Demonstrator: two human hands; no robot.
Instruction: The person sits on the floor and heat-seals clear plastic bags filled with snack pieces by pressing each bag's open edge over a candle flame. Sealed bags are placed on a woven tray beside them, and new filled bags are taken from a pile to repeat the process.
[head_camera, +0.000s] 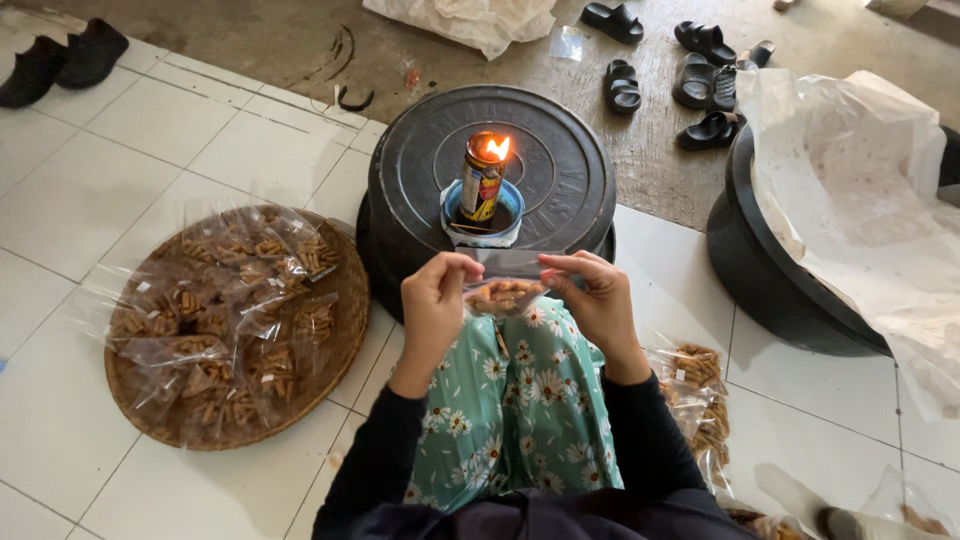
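Left hand: the left hand (432, 305) is closed on the left top edge of a small clear bag (503, 287), with the thumb and fingers pinched on the plastic.
Right hand: the right hand (597, 300) is closed on the right top edge of the same bag, and the fingers are bent over it.
Bag: it hangs between the two hands, above the knees in green flowered trousers (520, 400); brown snack sticks are inside it.
In front: a black round lid (490, 175) is just behind the bag. A blue cup (481, 226) stands on its middle, and a can (482, 178) with a burning flame on top stands in the cup.
Left side: a flat woven tray (345, 330) lies on the floor, full of filled clear bags (225, 320).
Right side: more filled bags (695, 400) lie beside the right knee. A black tub (765, 270) lined with white paper (860, 190) stands further right.
Far side: black sandals (690, 65) lie apart on the grey concrete, a pair of black shoes (60, 60) is at the top left, and a white plastic sheet (470, 20) is at the top.
Surface: the person sits on a floor of white tiles (120, 180), which meets the rough concrete floor (280, 40) behind the lid.
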